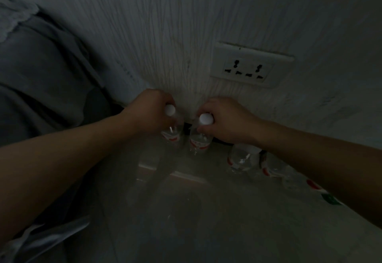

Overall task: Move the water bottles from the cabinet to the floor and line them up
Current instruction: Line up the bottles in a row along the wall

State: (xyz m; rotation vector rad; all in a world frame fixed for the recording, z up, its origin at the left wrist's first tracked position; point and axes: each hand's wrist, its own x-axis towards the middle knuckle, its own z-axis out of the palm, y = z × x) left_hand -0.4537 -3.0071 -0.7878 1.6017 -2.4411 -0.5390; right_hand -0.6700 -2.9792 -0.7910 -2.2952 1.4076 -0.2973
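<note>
- I read the ribbed white wall (165,35) above the pale tiled floor (206,221) as the guide for the row
- Clear red-labelled plastic bottles (241,159) stand along it, to the right
- Left hand (148,110) clamps the neck of one clear white-capped bottle (172,133), right hand (225,120) clamps its twin bottle (199,138); both upright, side by side, extending that row

Clear bottles (199,136) with white caps and red labels, white streaked wall (165,35), white socket (248,66)

A white double socket (251,65) sits on the textured wall (165,25); grey fabric (41,72) lies bunched at left.
</note>
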